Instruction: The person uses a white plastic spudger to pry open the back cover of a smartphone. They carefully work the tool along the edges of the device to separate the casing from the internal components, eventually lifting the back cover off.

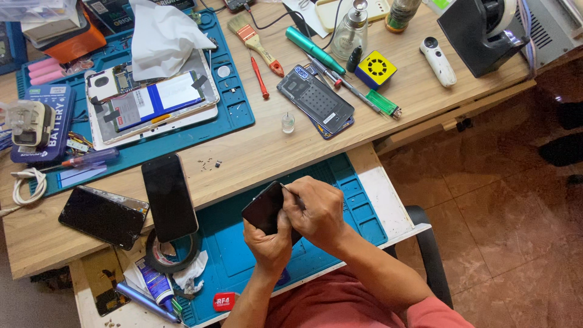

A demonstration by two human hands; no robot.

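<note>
Your left hand point(267, 240) is gripping a dark phone point(265, 208) over the blue mat point(340, 182) on the pull-out shelf, while your right hand point(319, 209) is pinching a thin tool point(290, 190) against its upper edge. Opening seems barely begun; its back is still looking closed.

A dark phone point(265, 208) with a black screen is held in the left hand point(269, 242) over the blue mat. A second black-screened phone point(169, 196) is laid on the wooden table edge, and a third point(104, 215) is seen just left of it. A blue rectangular box point(53, 119) with white lettering is placed at the far left. A small red label point(223, 300) is fixed to the mat's near edge.
</note>
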